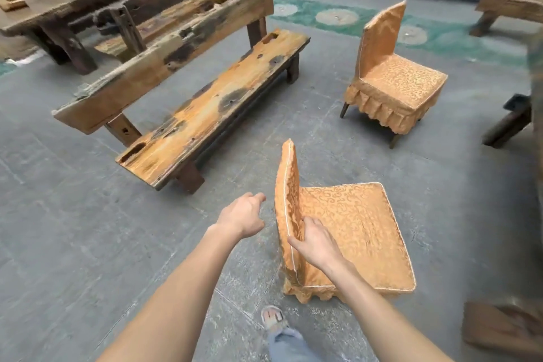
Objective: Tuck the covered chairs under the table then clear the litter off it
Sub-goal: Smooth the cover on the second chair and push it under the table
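Fingers (307, 222) of my right hand (318, 244) grip the nearer covered chair (352, 223) by its back; left hand (242, 216) loosely open beside it. Tucking step: next, slide it under the table.

Both forearms (182, 282) are shown bare. One leg (286, 344) is clad in light blue denim; a grey open-toed sandal (273, 317) is worn below it.
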A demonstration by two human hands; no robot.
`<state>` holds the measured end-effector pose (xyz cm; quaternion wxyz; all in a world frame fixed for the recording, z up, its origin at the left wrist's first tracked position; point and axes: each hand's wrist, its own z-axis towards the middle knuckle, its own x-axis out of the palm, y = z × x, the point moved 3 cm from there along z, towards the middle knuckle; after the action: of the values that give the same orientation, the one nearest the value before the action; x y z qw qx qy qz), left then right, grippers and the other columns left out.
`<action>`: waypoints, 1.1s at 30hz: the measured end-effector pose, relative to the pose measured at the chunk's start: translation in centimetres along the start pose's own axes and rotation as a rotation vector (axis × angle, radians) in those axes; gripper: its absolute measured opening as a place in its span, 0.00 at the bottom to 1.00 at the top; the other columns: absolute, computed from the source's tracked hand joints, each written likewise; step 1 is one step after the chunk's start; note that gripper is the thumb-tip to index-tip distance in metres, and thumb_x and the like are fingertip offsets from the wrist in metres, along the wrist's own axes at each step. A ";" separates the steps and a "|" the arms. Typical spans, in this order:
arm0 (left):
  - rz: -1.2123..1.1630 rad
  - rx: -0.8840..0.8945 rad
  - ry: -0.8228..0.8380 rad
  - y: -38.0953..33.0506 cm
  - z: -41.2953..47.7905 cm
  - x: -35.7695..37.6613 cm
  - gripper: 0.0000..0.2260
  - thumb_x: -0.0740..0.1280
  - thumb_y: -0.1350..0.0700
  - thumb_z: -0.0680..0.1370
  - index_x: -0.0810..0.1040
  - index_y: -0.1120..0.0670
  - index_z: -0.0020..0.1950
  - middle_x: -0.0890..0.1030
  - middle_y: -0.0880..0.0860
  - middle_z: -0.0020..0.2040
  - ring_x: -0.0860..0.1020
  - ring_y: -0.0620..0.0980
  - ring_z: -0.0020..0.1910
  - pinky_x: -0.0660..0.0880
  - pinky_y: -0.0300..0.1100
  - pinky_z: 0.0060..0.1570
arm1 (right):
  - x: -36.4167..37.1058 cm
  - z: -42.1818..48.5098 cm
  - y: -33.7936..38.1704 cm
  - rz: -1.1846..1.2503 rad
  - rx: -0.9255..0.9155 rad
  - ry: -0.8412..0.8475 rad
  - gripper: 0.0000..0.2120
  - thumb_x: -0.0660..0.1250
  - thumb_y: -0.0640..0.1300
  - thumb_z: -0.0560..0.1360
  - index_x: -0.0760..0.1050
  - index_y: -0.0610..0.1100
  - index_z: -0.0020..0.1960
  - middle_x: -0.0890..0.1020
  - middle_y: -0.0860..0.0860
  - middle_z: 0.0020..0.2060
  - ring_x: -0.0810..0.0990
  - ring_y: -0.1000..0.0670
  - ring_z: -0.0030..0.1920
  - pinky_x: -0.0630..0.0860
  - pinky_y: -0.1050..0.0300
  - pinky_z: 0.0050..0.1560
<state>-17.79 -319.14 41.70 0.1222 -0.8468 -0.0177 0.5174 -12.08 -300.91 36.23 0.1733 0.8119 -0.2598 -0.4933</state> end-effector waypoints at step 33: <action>0.831 1.234 0.328 -2.3 29.6 1.9 0.36 0.73 0.50 0.73 0.62 0.44 0.78 0.63 0.54 0.78 0.57 0.58 0.78 0.46 0.62 0.78 | 12.1 12.5 2.1 0.145 0.900 -0.301 0.45 0.75 0.65 0.68 0.60 0.51 0.77 0.72 0.49 0.72 0.70 0.44 0.72 0.64 0.39 0.70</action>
<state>-42.76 -311.03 27.71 0.3697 -0.6282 0.6132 0.3044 -19.19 -310.15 23.07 -0.2008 0.7056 -0.5256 -0.4307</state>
